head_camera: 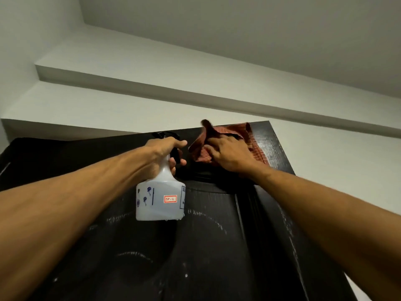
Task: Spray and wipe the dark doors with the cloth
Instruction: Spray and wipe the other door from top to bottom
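Looking up at dark wood-grain panelled door (212,246), faint whitish streaks and droplets showing on surface; stepped white ceiling ledges (152,83) above.
Left hand (167,153) raised, wrapping neck of translucent white plastic spray bottle (160,200), red-bordered label reading "SP-2"; finger curling at black trigger.
Right hand (230,155) flattened, fingers spread, pressing red checked cloth (227,135) against door's upper right corner.
Nozzle mostly hidden behind left hand; cloth partly covered by right hand.
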Demonstrator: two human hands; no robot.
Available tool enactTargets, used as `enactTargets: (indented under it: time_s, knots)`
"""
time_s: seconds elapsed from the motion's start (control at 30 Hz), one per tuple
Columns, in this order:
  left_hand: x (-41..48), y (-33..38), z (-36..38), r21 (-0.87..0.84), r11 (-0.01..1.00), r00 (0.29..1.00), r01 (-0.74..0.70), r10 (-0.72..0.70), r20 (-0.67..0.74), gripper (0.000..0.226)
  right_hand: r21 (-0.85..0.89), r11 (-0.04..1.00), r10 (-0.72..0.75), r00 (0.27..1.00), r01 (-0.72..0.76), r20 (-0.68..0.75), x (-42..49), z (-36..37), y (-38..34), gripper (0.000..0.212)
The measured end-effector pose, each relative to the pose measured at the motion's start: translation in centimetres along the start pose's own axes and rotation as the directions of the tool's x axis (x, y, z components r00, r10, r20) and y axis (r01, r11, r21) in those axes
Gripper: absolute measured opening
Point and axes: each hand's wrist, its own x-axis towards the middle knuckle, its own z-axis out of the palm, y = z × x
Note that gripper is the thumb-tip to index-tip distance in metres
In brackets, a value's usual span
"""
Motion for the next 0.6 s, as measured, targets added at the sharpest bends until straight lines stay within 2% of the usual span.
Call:
enactTargets:
  time_s: [0.03,0.07,0.1,0.13,0.17,0.23,0.27,0.33,0.37,0.4,0.43,0.5,0.53,0.57,0.6]
  knots:
    - [0.1,0.4,0.7,0.008,1.000,1.000,-0.005,0.005,0.011,0.029,0.043,0.997,0.065,0.997,-0.063,-0.041,0.3,-1.1,2.0,0.041]
    - [0.2,0.8,1.1,0.019,1.000,1.000,-0.010,0.010,0.019,0.029,0.080,0.980,0.191,0.977,-0.183,-0.097,0.7,-1.9,4.3,0.043]
    - [0.3,1.1,1.3,0.027,1.000,1.000,-0.012,0.012,0.024,0.029,0.080,0.938,0.347,0.926,-0.338,-0.148,1.0,-2.4,6.3,0.044]
    - [0.4,1.4,1.2,0.038,0.999,1.000,-0.013,0.012,0.028,0.028,0.028,0.892,0.449,0.878,-0.451,-0.166,1.0,-2.4,7.3,0.044]
    - [0.5,1.7,1.0,0.052,0.999,1.000,-0.012,0.011,0.025,0.027,-0.066,0.876,0.463,0.872,-0.477,-0.161,1.0,-2.1,7.1,0.044]
    - [0.5,1.5,0.3,0.092,0.996,1.000,-0.003,0.003,0.003,0.026,-0.155,0.942,0.290,0.954,-0.299,-0.080,0.9,-0.6,3.6,0.038]
    - [0.4,1.3,-0.1,0.108,0.994,1.000,0.005,-0.004,-0.007,0.026,-0.112,0.981,0.158,0.987,-0.159,-0.024,0.6,0.3,1.6,0.037]
    - [0.1,0.4,-0.6,0.114,0.993,0.999,0.029,-0.026,-0.026,0.026,0.006,0.998,-0.056,0.996,0.055,0.065,-0.1,1.4,-0.3,0.043]
    - [-0.1,0.2,-0.7,0.114,0.993,0.999,0.034,-0.030,-0.036,0.026,0.054,0.996,-0.080,0.994,0.077,0.070,0.1,1.0,0.0,0.046]
    - [-0.2,0.1,-0.9,0.121,0.992,0.999,0.034,-0.029,-0.044,0.027,0.083,0.996,-0.037,0.998,0.033,0.050,0.5,0.5,0.9,0.047]
    - [-0.2,0.1,-1.1,0.132,0.991,0.998,0.032,-0.025,-0.050,0.027,0.102,0.992,0.070,0.997,-0.072,0.017,0.7,0.0,2.3,0.048]
    - [-0.4,0.3,-2.5,0.157,0.987,0.998,0.030,-0.022,-0.051,0.026,0.097,0.934,0.350,0.935,-0.343,-0.056,0.8,-0.3,3.9,0.046]
    - [-0.5,0.4,-3.8,0.163,0.986,0.998,0.034,-0.025,-0.057,0.026,0.050,0.915,0.403,0.913,-0.400,-0.064,0.9,0.3,2.8,0.044]
    - [-0.6,0.5,-5.2,0.171,0.985,0.998,0.040,-0.029,-0.063,0.026,-0.013,0.928,0.372,0.926,-0.373,-0.064,1.1,1.2,0.7,0.043]
    - [-0.8,0.5,-6.4,0.179,0.983,0.997,0.050,-0.038,-0.071,0.026,-0.060,0.961,0.268,0.962,-0.271,-0.051,1.4,2.1,-1.9,0.044]
